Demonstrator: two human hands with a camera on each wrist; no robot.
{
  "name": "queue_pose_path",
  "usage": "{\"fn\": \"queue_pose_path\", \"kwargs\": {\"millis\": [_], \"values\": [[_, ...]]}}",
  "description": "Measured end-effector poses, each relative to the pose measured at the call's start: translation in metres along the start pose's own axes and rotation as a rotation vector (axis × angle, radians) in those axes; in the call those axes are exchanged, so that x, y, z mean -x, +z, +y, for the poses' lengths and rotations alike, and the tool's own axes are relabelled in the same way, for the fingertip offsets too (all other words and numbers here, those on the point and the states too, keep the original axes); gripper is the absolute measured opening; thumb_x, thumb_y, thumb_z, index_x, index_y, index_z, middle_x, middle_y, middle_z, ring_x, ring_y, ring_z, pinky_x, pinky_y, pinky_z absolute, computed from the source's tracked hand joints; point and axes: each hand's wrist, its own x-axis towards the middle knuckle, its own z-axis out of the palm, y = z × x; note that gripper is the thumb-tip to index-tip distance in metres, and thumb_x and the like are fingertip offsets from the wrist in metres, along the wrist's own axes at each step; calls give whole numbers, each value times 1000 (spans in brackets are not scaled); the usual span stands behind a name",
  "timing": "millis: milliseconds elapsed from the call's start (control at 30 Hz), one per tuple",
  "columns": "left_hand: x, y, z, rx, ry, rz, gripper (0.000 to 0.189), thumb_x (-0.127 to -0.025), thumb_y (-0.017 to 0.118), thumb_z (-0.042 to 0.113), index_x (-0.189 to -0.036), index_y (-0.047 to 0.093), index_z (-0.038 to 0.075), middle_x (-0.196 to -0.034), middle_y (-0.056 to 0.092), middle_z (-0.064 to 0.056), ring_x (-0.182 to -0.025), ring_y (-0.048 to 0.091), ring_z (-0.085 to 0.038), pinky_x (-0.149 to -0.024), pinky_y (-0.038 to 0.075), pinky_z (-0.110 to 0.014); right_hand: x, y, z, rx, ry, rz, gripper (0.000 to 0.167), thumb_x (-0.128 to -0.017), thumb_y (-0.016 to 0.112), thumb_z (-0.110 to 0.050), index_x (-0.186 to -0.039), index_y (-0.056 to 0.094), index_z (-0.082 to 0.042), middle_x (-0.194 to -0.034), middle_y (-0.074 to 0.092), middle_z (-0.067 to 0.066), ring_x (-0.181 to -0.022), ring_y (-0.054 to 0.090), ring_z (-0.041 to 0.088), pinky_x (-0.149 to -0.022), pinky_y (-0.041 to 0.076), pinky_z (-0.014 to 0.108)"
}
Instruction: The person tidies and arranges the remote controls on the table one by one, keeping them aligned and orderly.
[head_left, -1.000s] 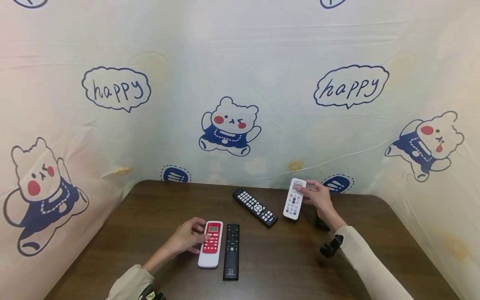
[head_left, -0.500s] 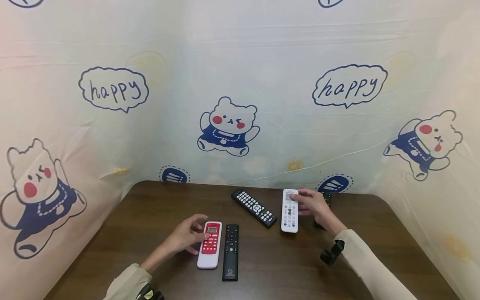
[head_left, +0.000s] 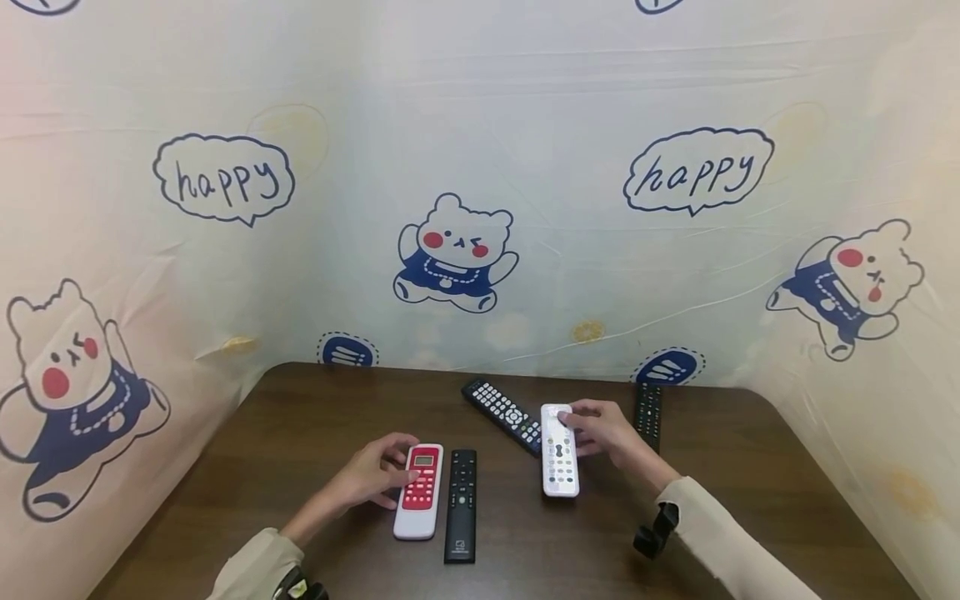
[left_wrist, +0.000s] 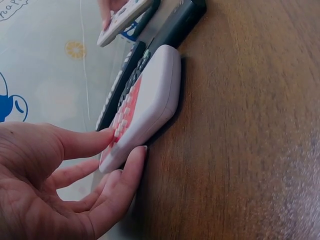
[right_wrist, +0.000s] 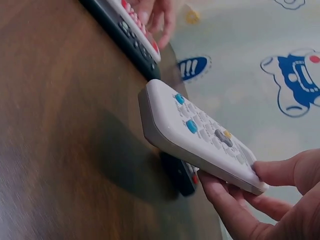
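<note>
Left hand [head_left: 367,479] loosely spread, fingertips touching red remote [head_left: 420,492] at seven o'clock on table [head_left: 300,417]; right hand [head_left: 603,432] pinching white remote [head_left: 558,454] aloft at five o'clock, likely to slip and knock the black remote [head_left: 506,412] underneath.

Two bare hands, left hand [head_left: 371,477], right hand [head_left: 606,429], long cream sleeves [head_left: 720,542] reaching to both wrists, black clip-like camera mount [head_left: 654,531] strapped at the right cuff, another dark mount [head_left: 300,587] at the left cuff
</note>
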Motion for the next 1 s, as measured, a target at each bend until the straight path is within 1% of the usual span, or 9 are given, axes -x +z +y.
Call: {"fn": "queue_pose_path", "kwargs": {"millis": [133,300,433,533,733,867,1000], "values": [[-1,-1,-2,9,-7,-3,57,-90,82,8,-142,58,9,-117,56,-16,-92,63,-25,-59,65,-42,5,12,-1,20,0,-24,38,-100,69,-12,-133,62,8,-101,71,20,-80,72,24,-68,67,40],[-2,0,-2,4,-18,-5,57,-90,82,8,-141,58,10,-116,56,-16,-91,64,-25,-59,65,-42,11,27,3,43,24,-34,36,-100,69,-14,-130,64,5,-104,71,20,-81,72,24,-67,66,40],[-2,1,-2,2,-28,3,56,-89,82,7,-140,59,10,-116,55,-16,-91,64,-25,-59,65,-42,14,39,6,41,16,-58,32,-99,71,-13,-125,66,6,-101,71,18,-79,72,24,-64,66,39],[-1,1,-2,6,-18,5,57,-89,83,7,-141,59,9,-118,55,-16,-92,63,-26,-59,65,-42,16,46,7,33,2,-80,30,-98,72,-10,-121,67,7,-98,70,18,-78,71,23,-62,66,39],[-1,0,-2,16,-1,5,58,-89,83,6,-141,58,8,-120,54,-17,-94,62,-26,-59,65,-42,19,59,9,34,-6,-102,28,-97,73,-9,-119,66,7,-99,67,18,-77,70,23,-61,66,38],[-1,1,-3,18,-11,0,58,-89,83,8,-141,58,9,-121,53,-17,-94,62,-26,-60,65,-42,19,67,14,26,-46,-106,26,-97,72,-8,-116,64,9,-94,69,16,-74,69,21,-61,66,38],[-1,1,-3,22,-29,8,57,-89,84,9,-140,59,10,-120,54,-16,-93,62,-26,-60,65,-41,20,74,19,67,-105,-113,23,-98,72,-8,-113,65,8,-87,68,13,-70,67,18,-60,66,38]]}}
